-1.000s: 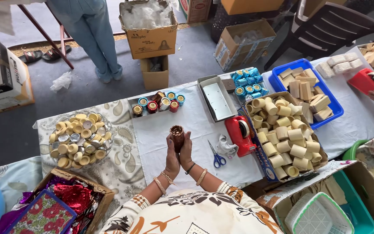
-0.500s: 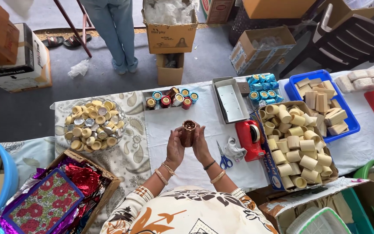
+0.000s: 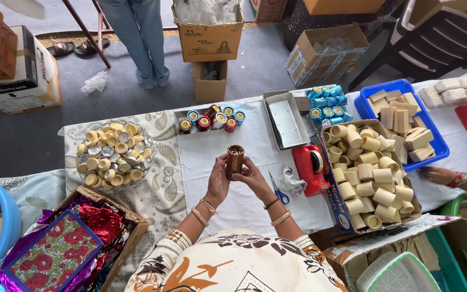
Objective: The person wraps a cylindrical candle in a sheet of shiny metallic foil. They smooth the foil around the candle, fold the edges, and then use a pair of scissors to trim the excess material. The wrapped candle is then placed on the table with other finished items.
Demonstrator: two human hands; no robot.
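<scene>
A bowl (image 3: 112,154) of caps sat at nine o'clock; wrapped tubes (image 3: 212,119) lay finished at twelve, many bare rolls (image 3: 371,178) waited at three. Left hand (image 3: 218,181) and right hand (image 3: 252,177) were raised over the table (image 3: 233,211), both closed around the upright brown tube (image 3: 235,160).

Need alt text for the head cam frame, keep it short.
Seen from above, a person's left hand and right hand hold a small brown tube upright over a white-covered table. Around them lie blue scissors, a red tape dispenser, a box of cream tubes and a bowl of round caps.
</scene>
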